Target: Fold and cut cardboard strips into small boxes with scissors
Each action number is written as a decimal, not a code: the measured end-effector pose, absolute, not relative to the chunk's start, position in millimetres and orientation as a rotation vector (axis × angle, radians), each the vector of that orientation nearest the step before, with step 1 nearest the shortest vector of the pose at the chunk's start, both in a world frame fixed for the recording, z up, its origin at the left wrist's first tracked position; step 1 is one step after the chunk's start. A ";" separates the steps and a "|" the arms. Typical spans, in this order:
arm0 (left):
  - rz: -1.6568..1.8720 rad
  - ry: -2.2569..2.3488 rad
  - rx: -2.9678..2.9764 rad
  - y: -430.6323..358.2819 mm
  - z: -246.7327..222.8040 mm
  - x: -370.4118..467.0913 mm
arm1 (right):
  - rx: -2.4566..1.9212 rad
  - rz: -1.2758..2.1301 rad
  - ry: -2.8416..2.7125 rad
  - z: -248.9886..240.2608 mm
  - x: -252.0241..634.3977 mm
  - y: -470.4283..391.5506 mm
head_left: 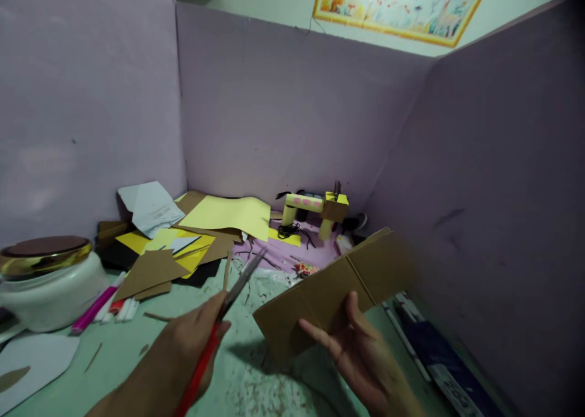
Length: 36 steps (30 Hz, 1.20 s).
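Note:
My left hand [180, 347] is closed around a pair of scissors [200, 368] with red handles. Their metal blades point up and away from me and look shut together. In my right hand [359, 350] is a folded piece of brown cardboard [326, 286], raised above the table and tilted up toward the right. A crease line crosses it. The thumb and a finger show against its near face, while the other fingers are partly hidden. The scissor tips are to the left of the cardboard, apart from it.
A giraffe-like paper and cardboard figure [336, 210] stands at the back. Yellow paper [228, 214] and cardboard scraps [148, 274] pile up on the left. Nearer are markers [94, 310] and a white lidded jar [55, 289]. A dark blue packet [439, 350] lies right, beside the purple wall [493, 191].

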<state>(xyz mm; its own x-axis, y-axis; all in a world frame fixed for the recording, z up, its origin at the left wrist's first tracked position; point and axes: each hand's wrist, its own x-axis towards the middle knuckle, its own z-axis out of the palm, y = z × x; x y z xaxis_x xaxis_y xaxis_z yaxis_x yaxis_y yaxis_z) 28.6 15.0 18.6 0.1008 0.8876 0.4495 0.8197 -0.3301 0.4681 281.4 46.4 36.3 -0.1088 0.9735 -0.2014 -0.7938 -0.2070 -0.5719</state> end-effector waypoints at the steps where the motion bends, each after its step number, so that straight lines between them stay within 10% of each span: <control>1: 1.001 1.689 2.311 13.0 14.6 32.8 | -0.638 1.675 -0.374 36.7 281.3 46.1; 36: 0.457 1.721 2.552 5.5 5.3 60.6 | -0.645 1.624 -0.496 9.4 279.0 34.8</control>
<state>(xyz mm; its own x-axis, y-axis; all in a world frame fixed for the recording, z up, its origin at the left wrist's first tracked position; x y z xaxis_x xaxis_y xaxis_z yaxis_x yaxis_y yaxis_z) 60.6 5.5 5.3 0.3454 0.9112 0.2245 0.9024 -0.3881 0.1870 279.0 34.8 9.4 -0.0867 0.9877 -0.1299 -0.7466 -0.1508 -0.6480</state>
